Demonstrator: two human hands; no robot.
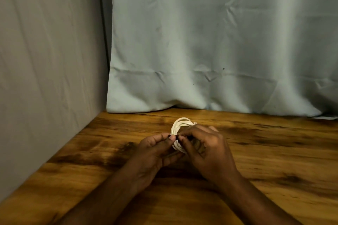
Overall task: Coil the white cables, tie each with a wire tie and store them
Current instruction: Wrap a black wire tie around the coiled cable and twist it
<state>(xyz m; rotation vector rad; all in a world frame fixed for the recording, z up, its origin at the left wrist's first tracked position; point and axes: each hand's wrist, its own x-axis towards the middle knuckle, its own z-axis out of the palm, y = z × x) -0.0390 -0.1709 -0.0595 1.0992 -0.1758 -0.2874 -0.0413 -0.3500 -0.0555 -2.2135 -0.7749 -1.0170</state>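
A white cable (180, 124) wound into a small coil is held upright just above the wooden table (274, 151), at the centre of the view. My left hand (155, 150) pinches a thin dark wire tie (173, 136) at the coil's near side with thumb and forefinger. My right hand (204, 148) curls round the coil from the right, and its fingertips pinch the other end of the same tie. The lower half of the coil is hidden behind my fingers.
A pale blue-grey cloth (219, 42) hangs as a backdrop along the table's far edge. A grey cloth-covered wall (45, 60) closes off the left side. No other cables or containers are in view.
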